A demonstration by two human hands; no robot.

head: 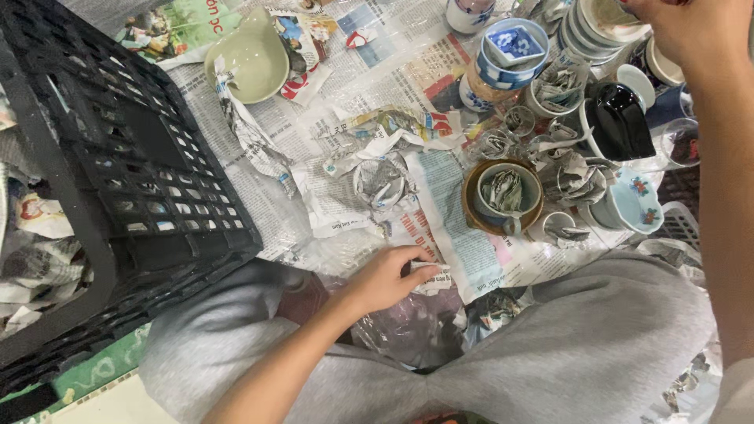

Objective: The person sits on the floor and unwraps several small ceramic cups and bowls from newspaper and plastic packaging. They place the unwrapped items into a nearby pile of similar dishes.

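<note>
While seated at spread newspaper [463,243]: left hand [385,276] pinching small crumpled paper scrap [430,275] at sheet edge. Right hand [682,23] raised over stacked bowls [601,23], grip state indeterminate. Judged unwrapping crockery; scrap wants discarding next, away from paper-stuffed cups [542,184].

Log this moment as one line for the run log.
left hand: pinching newspaper scrap | right hand: raised over stacked bowls | black crate: at left

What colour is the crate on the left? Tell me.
Black; the crate is an open plastic grid, seen in the head view.
</note>
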